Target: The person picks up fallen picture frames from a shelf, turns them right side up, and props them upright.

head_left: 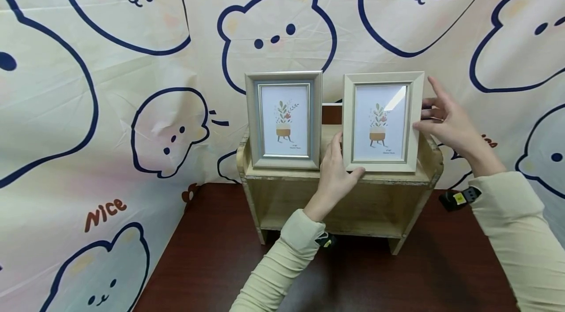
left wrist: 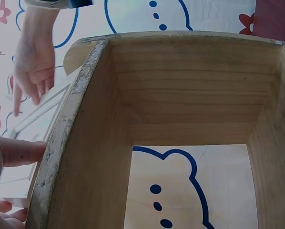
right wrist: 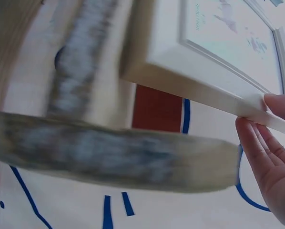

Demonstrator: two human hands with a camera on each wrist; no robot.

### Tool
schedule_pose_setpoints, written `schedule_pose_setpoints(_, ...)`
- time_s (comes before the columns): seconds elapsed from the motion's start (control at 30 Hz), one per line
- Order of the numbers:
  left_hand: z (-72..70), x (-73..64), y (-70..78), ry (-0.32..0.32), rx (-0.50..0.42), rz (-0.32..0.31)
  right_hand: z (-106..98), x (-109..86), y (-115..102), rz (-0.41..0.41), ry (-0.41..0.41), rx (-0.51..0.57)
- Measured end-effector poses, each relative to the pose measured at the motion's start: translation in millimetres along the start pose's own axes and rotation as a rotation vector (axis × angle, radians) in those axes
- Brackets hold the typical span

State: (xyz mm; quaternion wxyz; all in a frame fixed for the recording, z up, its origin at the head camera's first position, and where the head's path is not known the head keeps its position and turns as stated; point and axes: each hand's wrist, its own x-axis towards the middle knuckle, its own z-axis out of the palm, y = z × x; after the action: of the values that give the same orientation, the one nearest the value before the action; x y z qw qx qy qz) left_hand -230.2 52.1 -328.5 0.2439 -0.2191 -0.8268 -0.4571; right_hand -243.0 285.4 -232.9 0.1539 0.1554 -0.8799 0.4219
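Observation:
A cream picture frame (head_left: 419, 106) with a plant print stands upright on the right of a small wooden shelf unit (head_left: 335, 204). My left hand (head_left: 334, 174) holds its lower left corner, thumb at the bottom front and fingers at the left side. On its right edge, my right hand (head_left: 454, 123) has the thumb on the front and other fingers at the side, with the index finger raised. The right wrist view shows that thumb and a finger pinching the frame's edge (right wrist: 204, 95). Left of it stands a silver-grey picture frame (head_left: 249, 120) with a similar print.
The shelf unit stands on a dark red-brown table (head_left: 203, 253) against a cloth backdrop (head_left: 176, 71) printed with cartoon bears. Its raised side panels (head_left: 436, 160) flank the top board. A lower compartment (left wrist: 190, 90) opens at the front.

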Motion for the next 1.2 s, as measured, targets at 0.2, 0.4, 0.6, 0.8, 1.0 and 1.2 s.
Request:
schedule_pose_setpoints(0.2,1.3,-2.0,0.0,0.015,0.019,0.03,-4.1,7.5,-7.6,-0.04,0.002,-0.052)
schedule_pose_setpoints(0.4,4.8,-6.6,0.6,0.065,0.06,0.054,-2.1,13.8,-11.1,-0.041,-0.023,-0.112)
schedule_pose_setpoints(0.6,7.8,-9.3,-0.8,0.116,0.086,0.098,1.0,20.4,-12.9,-0.026,-0.037,-0.113)
schedule_pose_setpoints(0.8,7.9,-10.6,-1.3,0.11,0.068,0.137,1.8,26.4,-12.2,-0.015,-0.034,-0.099)
schedule_pose_setpoints(1.0,8.1,-11.5,-1.5,0.116,0.067,0.154,3.0,28.0,-18.1,-0.027,0.015,-0.022)
schedule_pose_setpoints(1.2,8.5,-11.5,-1.7,0.13,0.06,0.169,8.6,28.9,-40.9,0.118,0.152,-0.012)
